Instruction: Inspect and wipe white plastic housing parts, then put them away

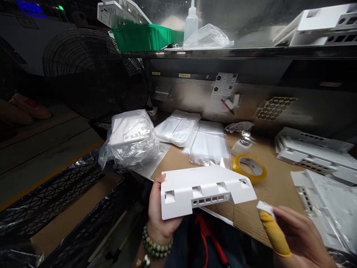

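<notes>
Near the tabletop (pixel 273 186) edge — left hand (pixel 158 217) clasping white housing (pixel 205 190); right hand (pixel 298 236) pinching small white piece (pixel 264 207), just right — tape roll (pixel 249 167) beyond.

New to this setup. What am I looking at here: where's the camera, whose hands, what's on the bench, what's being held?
There is one picture, taken by a camera worn on a person's head, looking forward and down at their own bare hands. No robot is involved.

The left hand grips a flat white plastic cover with slots along its front edge, holding it by its left end. The right hand wears a yellow finger cot and pinches a small white piece near the cover's right end, apart from it.

On the cardboard-covered bench lie a roll of yellow tape, clear plastic bags, a bagged white part at the left, and stacked white covers at the right. A shelf above carries a green bin and a squeeze bottle. A black fan stands at the left.
</notes>
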`<move>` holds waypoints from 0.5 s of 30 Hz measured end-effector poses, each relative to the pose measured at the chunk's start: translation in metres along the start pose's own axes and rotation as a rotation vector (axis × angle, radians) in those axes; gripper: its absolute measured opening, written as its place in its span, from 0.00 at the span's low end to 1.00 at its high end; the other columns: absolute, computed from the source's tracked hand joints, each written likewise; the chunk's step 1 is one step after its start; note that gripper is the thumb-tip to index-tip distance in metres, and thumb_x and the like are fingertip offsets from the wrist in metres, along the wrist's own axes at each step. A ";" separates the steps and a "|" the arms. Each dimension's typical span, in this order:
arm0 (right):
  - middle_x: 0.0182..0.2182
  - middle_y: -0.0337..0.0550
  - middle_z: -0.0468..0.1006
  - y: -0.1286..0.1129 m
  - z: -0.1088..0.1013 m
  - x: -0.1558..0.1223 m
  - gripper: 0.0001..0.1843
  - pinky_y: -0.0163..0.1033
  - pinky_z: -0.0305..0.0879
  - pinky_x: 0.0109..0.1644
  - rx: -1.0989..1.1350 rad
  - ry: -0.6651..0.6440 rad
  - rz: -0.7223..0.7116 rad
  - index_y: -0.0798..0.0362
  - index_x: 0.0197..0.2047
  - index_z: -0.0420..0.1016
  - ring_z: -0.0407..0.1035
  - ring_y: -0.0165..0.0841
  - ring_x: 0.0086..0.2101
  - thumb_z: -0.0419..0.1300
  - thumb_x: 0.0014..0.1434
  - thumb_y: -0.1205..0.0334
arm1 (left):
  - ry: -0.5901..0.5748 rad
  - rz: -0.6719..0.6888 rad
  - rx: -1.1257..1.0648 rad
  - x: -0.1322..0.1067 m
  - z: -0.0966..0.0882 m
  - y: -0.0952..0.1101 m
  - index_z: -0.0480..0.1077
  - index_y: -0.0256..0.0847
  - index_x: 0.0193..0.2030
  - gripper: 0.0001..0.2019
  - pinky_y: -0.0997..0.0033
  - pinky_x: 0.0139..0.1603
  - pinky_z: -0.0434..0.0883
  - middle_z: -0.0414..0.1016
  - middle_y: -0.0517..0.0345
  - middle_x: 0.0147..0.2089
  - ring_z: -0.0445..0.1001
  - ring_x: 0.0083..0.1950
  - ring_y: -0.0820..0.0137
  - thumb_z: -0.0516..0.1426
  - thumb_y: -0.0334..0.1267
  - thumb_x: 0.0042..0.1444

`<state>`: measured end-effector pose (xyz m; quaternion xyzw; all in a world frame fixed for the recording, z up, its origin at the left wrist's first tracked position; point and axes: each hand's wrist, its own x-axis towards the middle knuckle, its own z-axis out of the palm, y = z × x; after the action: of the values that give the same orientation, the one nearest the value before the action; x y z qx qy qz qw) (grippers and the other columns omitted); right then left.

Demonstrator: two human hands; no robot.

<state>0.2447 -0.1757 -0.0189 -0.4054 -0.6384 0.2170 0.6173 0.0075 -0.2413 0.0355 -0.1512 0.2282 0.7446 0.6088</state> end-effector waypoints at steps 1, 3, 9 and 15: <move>0.42 0.47 0.78 -0.002 0.000 -0.001 0.14 0.44 0.66 0.44 0.014 -0.013 0.001 0.51 0.46 0.83 0.72 0.40 0.42 0.72 0.55 0.64 | -0.024 0.009 0.006 0.000 -0.001 -0.001 0.80 0.30 0.44 0.25 0.46 0.54 0.78 0.86 0.44 0.37 0.84 0.44 0.51 0.45 0.44 0.67; 0.42 0.47 0.78 -0.009 0.002 -0.002 0.14 0.43 0.68 0.42 0.029 -0.073 -0.018 0.50 0.47 0.83 0.73 0.40 0.42 0.72 0.56 0.65 | -0.083 0.028 0.005 0.001 -0.003 -0.002 0.80 0.32 0.47 0.23 0.45 0.56 0.77 0.86 0.44 0.41 0.84 0.48 0.49 0.48 0.44 0.65; 0.39 0.45 0.77 -0.050 0.037 -0.011 0.14 0.35 0.73 0.34 0.080 -0.394 -0.195 0.48 0.48 0.81 0.76 0.35 0.35 0.67 0.59 0.71 | -0.232 0.113 0.008 0.004 -0.011 -0.012 0.78 0.38 0.56 0.23 0.45 0.62 0.73 0.86 0.48 0.45 0.81 0.54 0.48 0.52 0.41 0.59; 0.33 0.43 0.79 -0.080 0.069 -0.038 0.08 0.37 0.70 0.33 0.229 -0.468 -0.213 0.48 0.47 0.81 0.74 0.33 0.31 0.60 0.69 0.61 | -0.345 0.110 0.023 0.007 -0.013 -0.019 0.75 0.39 0.61 0.29 0.47 0.68 0.68 0.81 0.45 0.59 0.74 0.65 0.47 0.52 0.57 0.65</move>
<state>0.1544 -0.2364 0.0096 -0.2026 -0.7739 0.3092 0.5143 0.0238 -0.2394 0.0181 -0.0015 0.1371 0.7891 0.5988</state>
